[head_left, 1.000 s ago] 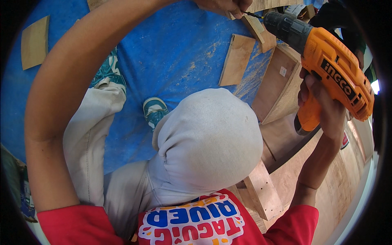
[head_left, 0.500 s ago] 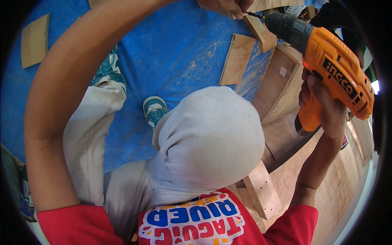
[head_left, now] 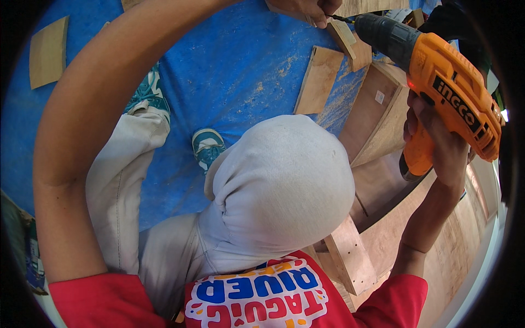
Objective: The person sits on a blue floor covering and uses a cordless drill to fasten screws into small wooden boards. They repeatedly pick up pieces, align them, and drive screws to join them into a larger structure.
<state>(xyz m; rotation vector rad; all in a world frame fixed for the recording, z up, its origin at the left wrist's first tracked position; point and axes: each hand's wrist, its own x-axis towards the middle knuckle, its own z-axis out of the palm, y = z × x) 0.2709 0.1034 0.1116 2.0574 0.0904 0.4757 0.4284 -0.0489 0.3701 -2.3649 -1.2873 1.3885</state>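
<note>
My right hand [head_left: 437,128] is wrapped round the handle of an orange and black cordless drill [head_left: 456,90]. The drill lies toward the upper right, its chuck aimed left, and a small red light glows near its trigger. A dark drill bit [head_left: 343,19] sticks out of the chuck. Close to the bit's tip, my left hand [head_left: 309,8] has its fingertips pinched together at the top edge. What those fingers hold is too small and partly cut off to tell. Below them lies a narrow wood block [head_left: 342,37].
A plywood piece [head_left: 319,79] and sawdust lie on a blue tarp [head_left: 246,60]. Wooden box-like parts [head_left: 372,106] stand at the right. Another wood piece [head_left: 48,52] is at the far left. My bent knee [head_left: 284,180] in grey trousers fills the middle, above a teal shoe [head_left: 208,148].
The drill and my right hand have shifted very slightly, with the handle's lower end a little further right. My left hand stays nearly in place near the bit.
</note>
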